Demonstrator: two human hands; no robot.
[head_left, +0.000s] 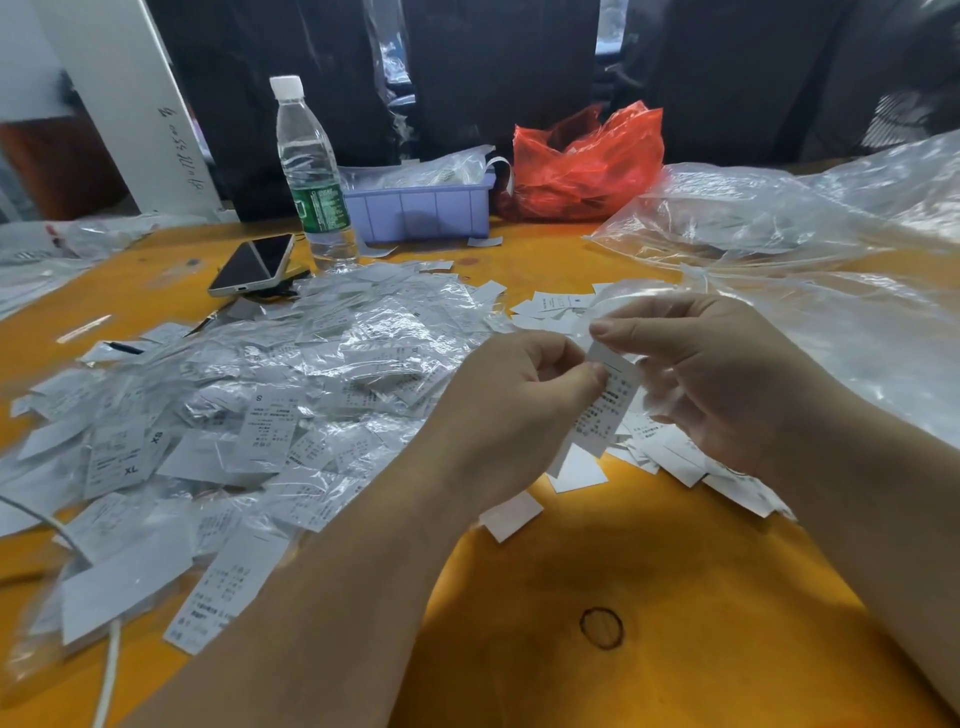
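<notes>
A white printed label (602, 410) hangs upright between both hands above the yellow table (649, 597). My left hand (514, 400) pinches its left edge with curled fingers. My right hand (711, 374) pinches the label's top with thumb and forefinger, and a small clear plastic sleeve (618, 312) shows at those fingertips. A big heap of bagged labels (249, 415) lies to the left. Loose white labels (670, 457) lie under and behind the hands.
At the back stand a water bottle (311, 176), a phone (254, 265), a purple bin (421, 208) and a red plastic bag (587, 166). Large clear bags (810, 270) fill the right side. A white cable (109, 670) runs along the lower left.
</notes>
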